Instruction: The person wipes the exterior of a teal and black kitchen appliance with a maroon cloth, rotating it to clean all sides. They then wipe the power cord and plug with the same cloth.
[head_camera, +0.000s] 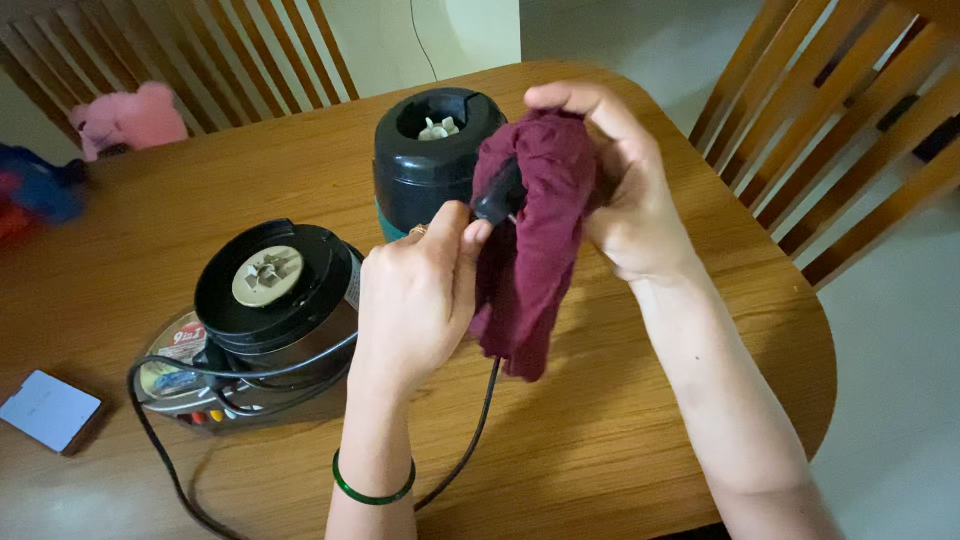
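— Where is the plug from where you stand?

— The small black plastic plug (497, 196) sits pinched between thumb and fingertips of the left hand (415, 295), raised above the rounded wooden table (620, 420). Its thin black cord (470, 440) drops under that wrist and loops across the tabletop toward the nearer appliance.

— And the other hand?

— The right hand (625, 185) is closed on a crumpled maroon cloth (535, 240), fingers curled over the top of it. The cloth presses against the plug, so the two hands are close together, nearly touching, with the cloth's loose end hanging between them.

— Anything in those machines?

— The dark round blender base with a silver body (270, 320) lies just left of the left hand; its open top shows a cream plastic coupling in the middle. Behind the hands stands a second, dark grey motor base (425, 160), whose recess holds a small white toothed coupling. A green bangle (372, 490) circles the left wrist.
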